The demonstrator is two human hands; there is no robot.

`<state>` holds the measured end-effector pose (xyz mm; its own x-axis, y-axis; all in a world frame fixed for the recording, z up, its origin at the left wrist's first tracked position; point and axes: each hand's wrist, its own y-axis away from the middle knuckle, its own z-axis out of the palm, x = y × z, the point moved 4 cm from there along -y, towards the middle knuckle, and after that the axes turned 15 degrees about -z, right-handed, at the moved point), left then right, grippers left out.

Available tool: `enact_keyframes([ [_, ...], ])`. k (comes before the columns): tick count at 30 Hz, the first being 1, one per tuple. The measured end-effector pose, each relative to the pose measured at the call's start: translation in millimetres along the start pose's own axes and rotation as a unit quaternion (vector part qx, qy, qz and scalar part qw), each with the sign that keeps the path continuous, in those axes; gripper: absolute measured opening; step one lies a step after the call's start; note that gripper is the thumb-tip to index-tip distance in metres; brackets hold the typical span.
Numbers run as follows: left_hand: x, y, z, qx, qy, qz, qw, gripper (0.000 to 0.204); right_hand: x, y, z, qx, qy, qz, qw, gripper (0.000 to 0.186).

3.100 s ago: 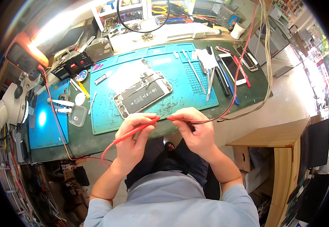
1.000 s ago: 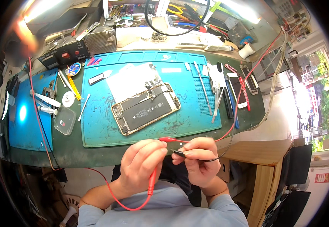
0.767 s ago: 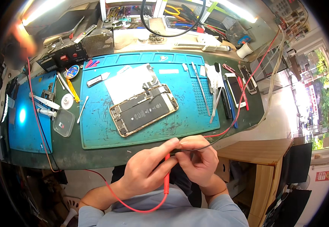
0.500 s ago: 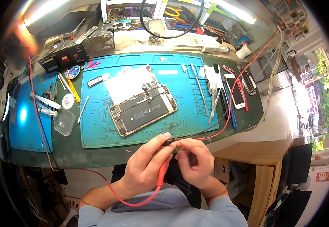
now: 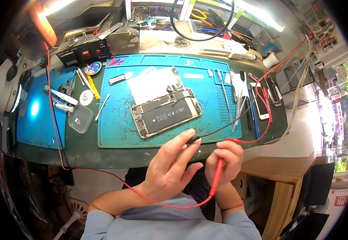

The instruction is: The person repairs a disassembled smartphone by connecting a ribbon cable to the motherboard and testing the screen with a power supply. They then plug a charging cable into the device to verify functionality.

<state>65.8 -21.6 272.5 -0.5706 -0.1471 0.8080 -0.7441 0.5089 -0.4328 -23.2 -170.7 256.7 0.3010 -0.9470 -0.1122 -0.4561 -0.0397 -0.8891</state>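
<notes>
Showing a green bench (image 5: pixel 82 150) with a blue mat (image 5: pixel 118 132) carrying an opened phone (image 5: pixel 166 113). Nearer, at the bench's front edge: left hand (image 5: pixel 170 168), fingers loosely spread, tips on a black probe (image 5: pixel 193 140); right hand (image 5: pixel 224 160) curled around a red probe (image 5: pixel 217 178), lead looping below.
</notes>
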Motion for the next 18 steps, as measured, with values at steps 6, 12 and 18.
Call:
enact_keyframes([
  [6,0.6,12.7,18.5,-0.025,-0.009,0.037,0.999,0.050,8.2,-14.1,3.6,-0.060,-0.167,0.123,0.976,0.035],
  [12,0.0,29.0,22.2,-0.067,-0.053,-0.007,0.996,0.057,14.8,-20.7,3.4,-0.032,-0.214,0.121,0.969,0.015],
  [18,-25.4,112.7,-6.0,-0.400,0.043,-0.072,0.912,0.041,32.2,-21.6,-0.3,0.036,-0.250,0.217,0.943,0.008],
])
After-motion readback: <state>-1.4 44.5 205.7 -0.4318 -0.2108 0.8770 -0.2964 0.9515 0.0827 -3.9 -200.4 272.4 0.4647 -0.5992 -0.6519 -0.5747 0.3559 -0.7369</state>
